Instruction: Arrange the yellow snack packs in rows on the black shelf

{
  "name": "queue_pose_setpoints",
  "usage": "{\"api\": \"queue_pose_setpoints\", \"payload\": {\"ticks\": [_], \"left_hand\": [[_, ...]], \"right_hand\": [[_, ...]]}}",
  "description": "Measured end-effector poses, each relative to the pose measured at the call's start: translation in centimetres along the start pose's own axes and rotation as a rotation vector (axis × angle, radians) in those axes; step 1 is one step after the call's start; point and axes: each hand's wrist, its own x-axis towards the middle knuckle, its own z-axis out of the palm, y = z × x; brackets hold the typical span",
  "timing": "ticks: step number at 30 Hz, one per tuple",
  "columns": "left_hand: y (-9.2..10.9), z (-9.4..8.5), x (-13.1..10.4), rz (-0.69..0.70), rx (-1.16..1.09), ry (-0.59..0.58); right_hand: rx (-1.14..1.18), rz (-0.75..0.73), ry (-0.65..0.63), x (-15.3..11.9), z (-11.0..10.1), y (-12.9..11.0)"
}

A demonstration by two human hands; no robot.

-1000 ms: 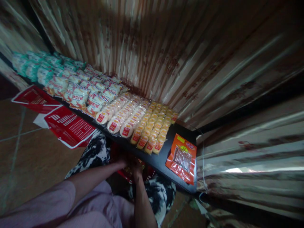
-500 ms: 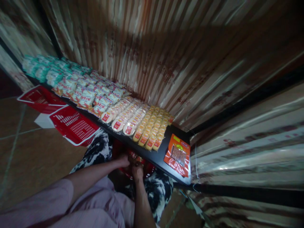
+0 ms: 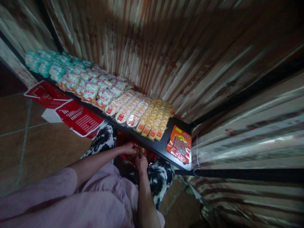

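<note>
My left hand (image 3: 129,148) and my right hand (image 3: 142,162) meet over a red basket (image 3: 152,157) between my knees, below the shelf's front edge. Fingers of both hands are curled together around something small and brownish that I cannot make out. Above them on the dark shelf (image 3: 166,148) stand rows of yellow packaged snacks (image 3: 152,118) and pale round packaged snacks (image 3: 128,109). An orange packet (image 3: 180,144) lies flat at the shelf's right end.
White snack bags (image 3: 87,90) and green packets (image 3: 57,71) fill the shelf's left part. Two red baskets (image 3: 80,118) and a white box (image 3: 51,116) are at the left, below the shelf. A pleated curtain (image 3: 166,47) hangs behind.
The view has shifted, so the shelf goods appear slightly higher and further right. My hands remain together over the basket, a little higher in view.
</note>
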Motion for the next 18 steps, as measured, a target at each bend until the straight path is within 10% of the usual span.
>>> {"api": "queue_pose_setpoints", "payload": {"ticks": [18], "left_hand": [[-0.4,0.2,-1.7,0.002,-0.639,0.015]], "right_hand": [[0.763,-0.029,0.086,-1.4,0.5,1.3]]}}
